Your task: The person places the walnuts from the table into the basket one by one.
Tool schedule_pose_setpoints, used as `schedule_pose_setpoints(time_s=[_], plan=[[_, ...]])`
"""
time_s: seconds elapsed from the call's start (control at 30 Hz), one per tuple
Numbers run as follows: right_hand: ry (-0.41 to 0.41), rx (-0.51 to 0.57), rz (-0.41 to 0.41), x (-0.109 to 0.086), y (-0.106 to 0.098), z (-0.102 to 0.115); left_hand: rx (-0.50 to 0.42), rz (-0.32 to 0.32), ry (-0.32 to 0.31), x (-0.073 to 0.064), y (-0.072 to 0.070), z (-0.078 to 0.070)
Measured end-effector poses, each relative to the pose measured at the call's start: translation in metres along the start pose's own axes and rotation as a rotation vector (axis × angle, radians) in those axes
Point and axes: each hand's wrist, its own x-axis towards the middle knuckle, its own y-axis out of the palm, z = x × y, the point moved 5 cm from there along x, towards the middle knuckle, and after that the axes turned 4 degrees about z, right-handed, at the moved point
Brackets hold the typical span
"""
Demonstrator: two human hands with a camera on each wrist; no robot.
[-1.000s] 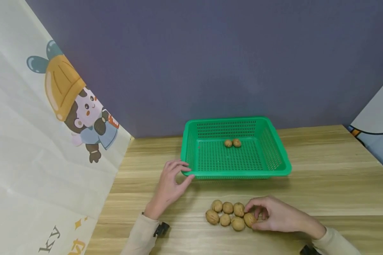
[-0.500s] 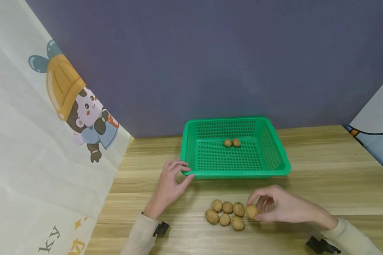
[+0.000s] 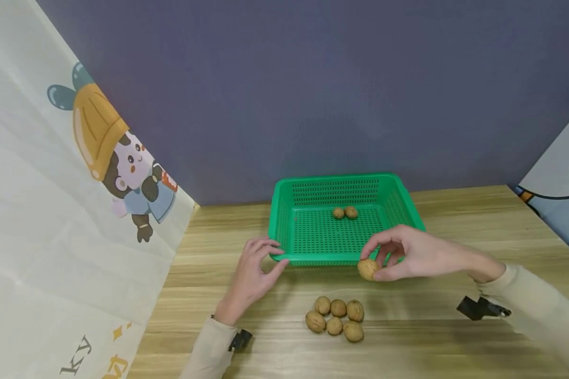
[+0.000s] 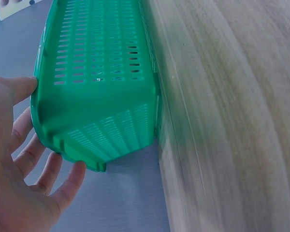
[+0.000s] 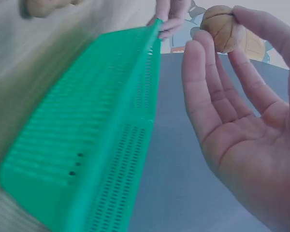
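In the head view, a walnut [image 3: 368, 269] is pinched between the thumb and fingertips of my right hand [image 3: 412, 255], over the front rim of the green plastic basket [image 3: 322, 258]. In the right wrist view the walnut [image 5: 223, 29] sits at the fingertips, above the basket's height. My left hand [image 3: 253, 273] holds the basket's front left corner, thumb on the front rim and fingers on the side rim. Two walnuts [image 3: 345, 212] lie together inside the basket near its back. Several walnuts [image 3: 334, 317] sit in two rows on the table in front of it.
The wooden table [image 3: 208, 231] meets a dark blue-grey panel [image 3: 284, 95] right behind the basket. To the left hangs a white sheet [image 3: 38, 210] with a cartoon figure printed on it.
My right hand has lifted a walnut from the right end of the front row and carried it forward to the basket's front rim. The left hand stays at the corner.
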Motion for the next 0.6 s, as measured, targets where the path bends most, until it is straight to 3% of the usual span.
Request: schedule_pose_setpoints(time_s=[0.23, 0.4, 0.6], plan=[[0.042, -0.026, 0.022, 0.027, -0.03, 0.01, 0.0, -0.003, -0.001, -0.001, 0.0, -0.001], [0.084, -0.061, -0.025, 0.05, -0.052, 0.008, 0.012, -0.002, -0.009, -0.001, 0.001, -0.001], [0.171, -0.018, -0.093, 0.078, -0.072, -0.006, 0.008, -0.001, -0.016, -0.001, 0.0, -0.002]])
